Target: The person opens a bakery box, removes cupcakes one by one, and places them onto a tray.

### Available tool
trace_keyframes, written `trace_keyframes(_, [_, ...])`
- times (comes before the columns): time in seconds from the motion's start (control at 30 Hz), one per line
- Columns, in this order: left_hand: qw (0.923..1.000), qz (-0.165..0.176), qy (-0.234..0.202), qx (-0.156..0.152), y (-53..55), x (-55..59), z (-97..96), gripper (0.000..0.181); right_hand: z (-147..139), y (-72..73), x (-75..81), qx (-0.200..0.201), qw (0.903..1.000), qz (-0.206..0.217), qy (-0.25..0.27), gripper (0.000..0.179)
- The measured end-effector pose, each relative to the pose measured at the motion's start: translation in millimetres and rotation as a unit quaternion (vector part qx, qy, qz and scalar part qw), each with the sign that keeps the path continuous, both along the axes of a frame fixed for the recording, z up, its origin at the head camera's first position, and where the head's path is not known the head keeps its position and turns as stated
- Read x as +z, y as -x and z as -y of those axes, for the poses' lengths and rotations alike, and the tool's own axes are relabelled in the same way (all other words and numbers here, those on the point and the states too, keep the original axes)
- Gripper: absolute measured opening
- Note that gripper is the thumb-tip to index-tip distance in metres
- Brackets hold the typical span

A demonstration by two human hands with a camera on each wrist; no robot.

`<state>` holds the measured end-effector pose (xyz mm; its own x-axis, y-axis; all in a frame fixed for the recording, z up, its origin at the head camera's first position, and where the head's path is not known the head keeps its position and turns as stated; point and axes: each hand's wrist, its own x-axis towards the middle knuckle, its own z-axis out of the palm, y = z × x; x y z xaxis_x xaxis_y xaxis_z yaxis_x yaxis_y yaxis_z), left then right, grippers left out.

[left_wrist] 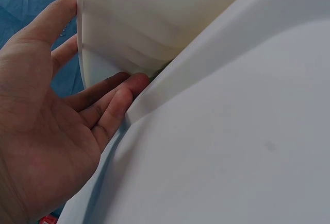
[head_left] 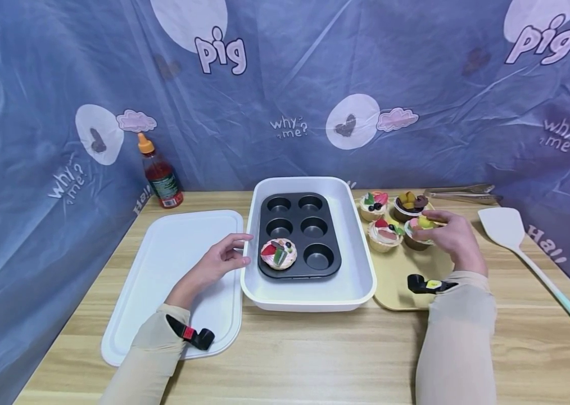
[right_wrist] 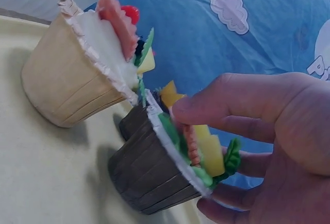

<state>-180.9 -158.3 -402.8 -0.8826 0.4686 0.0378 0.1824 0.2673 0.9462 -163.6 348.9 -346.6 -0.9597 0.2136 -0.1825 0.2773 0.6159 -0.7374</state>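
Note:
My left hand [head_left: 219, 259] touches the left rim of a white rectangular basin [head_left: 361, 298] with its fingertips. In the left wrist view, the hand's [left_wrist: 51, 110] lower fingers bend against the basin's outer wall [left_wrist: 139, 23]. Inside the basin lies a dark muffin tin [head_left: 297, 274], with a pink-topped cupcake [head_left: 278, 254] in its front left cup. On the right, my right hand [head_left: 452, 233] spreads around the top of a brown-cased cupcake [right_wrist: 149, 167], thumb over its fruit topping. That cupcake stands on a yellow tray [head_left: 401, 289]. Whether the fingers grip it is unclear.
Beside it on the yellow tray are several cupcakes, one in a cream case [right_wrist: 72, 69]. A white tray [head_left: 163, 247] lies left, with a sauce bottle [head_left: 163, 177] behind. Tongs [head_left: 462, 194] and a white spatula [head_left: 502, 225] lie right. A blue printed cloth [head_left: 285, 73] hangs behind.

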Motion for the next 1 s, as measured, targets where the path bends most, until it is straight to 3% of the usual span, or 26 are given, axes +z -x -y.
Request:
trace_keyframes(0.23, [1.0, 0.003, 0.009, 0.001, 0.3, 0.3, 0.6, 0.054, 6, -2.8, 12.8, -0.012, 0.9996, -0.025, -0.005, 0.087])
trace_keyframes(0.4, [1.0, -0.001, 0.005, -0.001, 0.6, 0.2, 0.7, 0.054, 17, -3.1, 25.6, -0.024, 0.9977, -0.059, -0.024, 0.076])
trace_keyframes(0.73, [1.0, -0.001, 0.005, 0.0, 1.6, -1.0, 0.6, 0.054, 67, -2.7, 56.2, -0.006, 0.9863, -0.163, 0.022, 0.057])
trace_keyframes(0.87, [0.9999, 0.001, 0.015, 0.004, 1.7, -1.8, 0.8, 0.054, 86, -5.2, 65.4, 0.019, 0.9765, -0.206, 0.059, 0.049])
trace_keyframes(1.0, [0.9997, 0.004, 0.021, 0.008, 0.6, -0.6, 0.5, 0.054, 105, -7.1, 70.7, 0.036, 0.9688, -0.223, 0.102, 0.046])
